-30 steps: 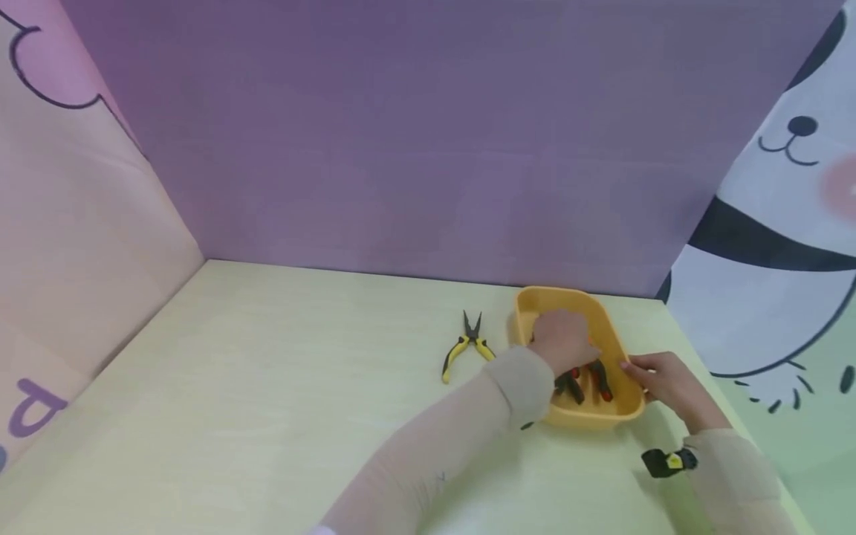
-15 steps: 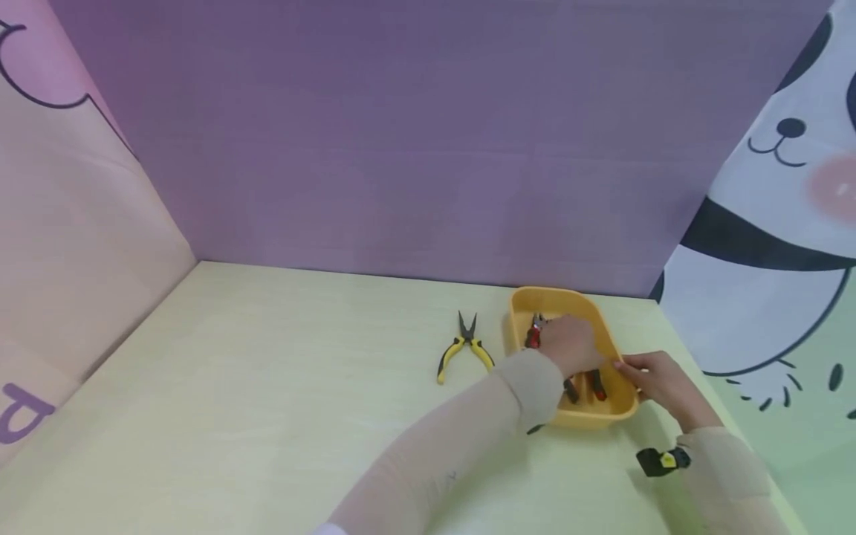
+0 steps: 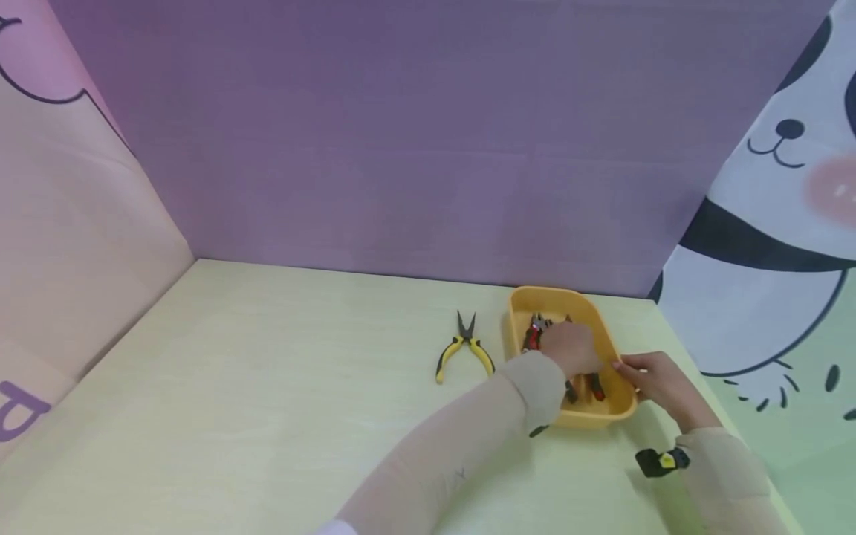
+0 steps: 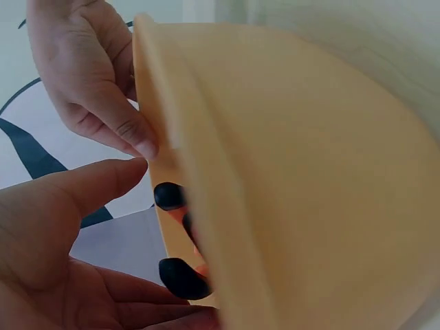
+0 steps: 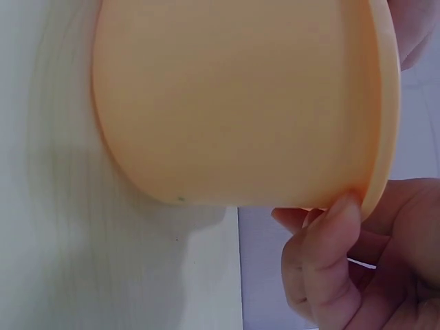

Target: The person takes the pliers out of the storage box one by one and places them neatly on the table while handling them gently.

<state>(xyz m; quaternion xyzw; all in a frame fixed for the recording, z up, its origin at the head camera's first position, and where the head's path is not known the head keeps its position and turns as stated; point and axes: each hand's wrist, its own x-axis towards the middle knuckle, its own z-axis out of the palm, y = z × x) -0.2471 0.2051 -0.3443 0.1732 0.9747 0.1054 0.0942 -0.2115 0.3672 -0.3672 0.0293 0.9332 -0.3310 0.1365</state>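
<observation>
Yellow tray [image 3: 588,420] at the right end of the table [image 3: 267,371], near the purple backdrop [image 3: 374,148] — red-and-black tools [image 3: 533,336] lie inside. I see the left hand [image 3: 568,348] reaching in, thumb and fingers apart, black handle ends [image 4: 182,278] beside them; the rim hides its fingertips. The right hand [image 3: 662,379] pinches the rim on the right — and I make out yellow-handled pliers [image 3: 466,336] lying spread just left of the tray.
</observation>
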